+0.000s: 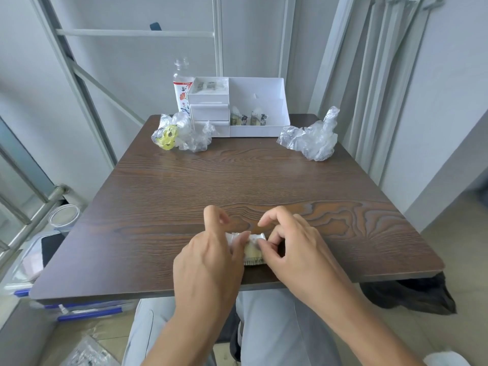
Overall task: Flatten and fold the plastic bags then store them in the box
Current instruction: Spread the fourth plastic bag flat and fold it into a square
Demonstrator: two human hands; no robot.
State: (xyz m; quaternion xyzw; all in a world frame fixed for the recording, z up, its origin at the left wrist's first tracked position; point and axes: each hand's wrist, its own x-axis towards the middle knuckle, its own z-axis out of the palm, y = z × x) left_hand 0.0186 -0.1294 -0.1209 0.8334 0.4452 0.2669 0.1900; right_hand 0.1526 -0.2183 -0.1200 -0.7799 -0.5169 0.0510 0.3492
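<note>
On the dark wood-grain table (237, 180), left hand (211, 256) and right hand (295, 247) pinch a nearly folded clear plastic bag (253, 251); the white cardboard box (260, 130) already holds some, while crumpled clear bags (311, 140) beside it wait.

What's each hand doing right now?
The left hand pinches the folded plastic bag.
The right hand pinches the same bag's right edge.

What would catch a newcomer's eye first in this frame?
The left hand and right hand meet at the table's near edge, pinching a small folded bag between them. At the far edge, a yellow-marked crumpled bag on the left and a clear crumpled bag on the right flank the white box, which already holds stored bags.
</note>
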